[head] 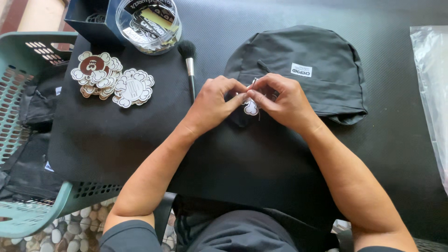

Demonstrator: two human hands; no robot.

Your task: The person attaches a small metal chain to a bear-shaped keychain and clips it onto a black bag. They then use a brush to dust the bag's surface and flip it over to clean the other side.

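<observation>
Pinching a small white cloud-shaped tag [250,108] between both hands, left hand [215,105] and right hand [284,101] fingertips together, just below the dark grey fabric backpack [317,56]; attaching looks underway, needing fine threading.

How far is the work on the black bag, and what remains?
Done: the black bag lies flat on the black mat.
In hand: the left hand and right hand pinch a small white tag at the bag's front edge; whether it is fastened cannot be told.
Left: a pile of flower-shaped tags lies unused beside a brush.
</observation>
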